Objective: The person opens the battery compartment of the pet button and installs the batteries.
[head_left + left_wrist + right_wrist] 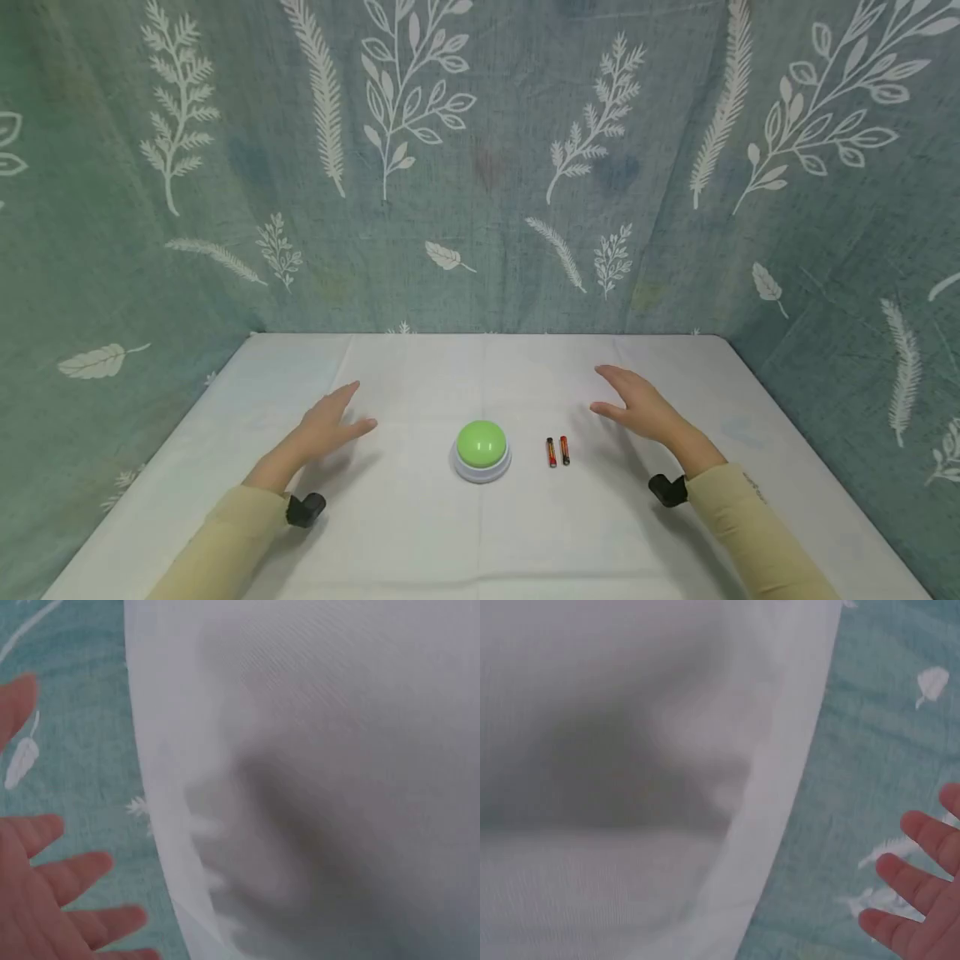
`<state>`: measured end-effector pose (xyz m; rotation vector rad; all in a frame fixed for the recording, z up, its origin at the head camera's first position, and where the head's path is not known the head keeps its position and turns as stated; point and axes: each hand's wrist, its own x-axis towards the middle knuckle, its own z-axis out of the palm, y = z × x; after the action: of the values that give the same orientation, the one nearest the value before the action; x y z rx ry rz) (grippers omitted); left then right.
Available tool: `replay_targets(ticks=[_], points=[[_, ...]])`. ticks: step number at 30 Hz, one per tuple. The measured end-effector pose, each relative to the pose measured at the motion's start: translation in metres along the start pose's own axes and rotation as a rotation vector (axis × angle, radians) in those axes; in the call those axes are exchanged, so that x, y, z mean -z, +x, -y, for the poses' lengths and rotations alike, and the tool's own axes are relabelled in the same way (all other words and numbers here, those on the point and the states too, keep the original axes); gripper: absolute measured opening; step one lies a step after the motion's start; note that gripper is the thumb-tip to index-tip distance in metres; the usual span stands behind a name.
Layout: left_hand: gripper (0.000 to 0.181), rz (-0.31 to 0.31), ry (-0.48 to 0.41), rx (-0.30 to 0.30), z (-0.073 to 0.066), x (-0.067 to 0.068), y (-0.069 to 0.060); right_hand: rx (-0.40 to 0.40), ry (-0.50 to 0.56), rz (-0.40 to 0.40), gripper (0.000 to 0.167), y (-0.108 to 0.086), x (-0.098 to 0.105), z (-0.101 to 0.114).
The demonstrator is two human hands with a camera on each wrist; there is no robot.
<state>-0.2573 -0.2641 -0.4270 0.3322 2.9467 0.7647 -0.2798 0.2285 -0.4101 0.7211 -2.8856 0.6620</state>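
Observation:
A round light with a green dome [482, 444] and a pale grey base [481, 475] sits mid-table; whether it is a lamp or a push button I cannot tell. Just right of it lie two small red-and-black batteries [551, 452], side by side and slightly apart. My left hand [326, 429] hovers over the table to the left of the dome, fingers extended and thumb spread. On the other side, my right hand [637, 404] hovers beyond the batteries with its thumb apart from its fingers. Both hands touch nothing. The left wrist view shows spread fingers [79, 877]; the right wrist view likewise [915, 881].
A white cloth covers the table [420, 533]. Green-blue fabric [495, 250] with white leaf prints hangs behind and along both sides. Each wrist carries a small black camera, one on the left [305, 509] and one on the right [667, 490].

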Motion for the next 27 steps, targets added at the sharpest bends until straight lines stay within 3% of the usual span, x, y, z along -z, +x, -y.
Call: replay_targets(ticks=[7,12,19,27], points=[[0.082,0.091,-0.167,-0.038,-0.025,-0.004,0.001,-0.002,0.224,0.063,0.064,0.005,-0.019,0.024],[0.078,0.119,-0.272,-0.058,-0.046,-0.015,0.004,0.015,0.278,0.098,0.062,0.009,-0.032,0.040],[0.076,0.141,-0.280,-0.056,-0.073,-0.035,0.008,0.056,0.316,0.137,0.061,0.018,-0.043,0.059],[0.075,0.173,-0.270,-0.023,-0.091,-0.052,0.012,0.055,0.306,0.230,0.060,0.025,-0.055,0.078]])
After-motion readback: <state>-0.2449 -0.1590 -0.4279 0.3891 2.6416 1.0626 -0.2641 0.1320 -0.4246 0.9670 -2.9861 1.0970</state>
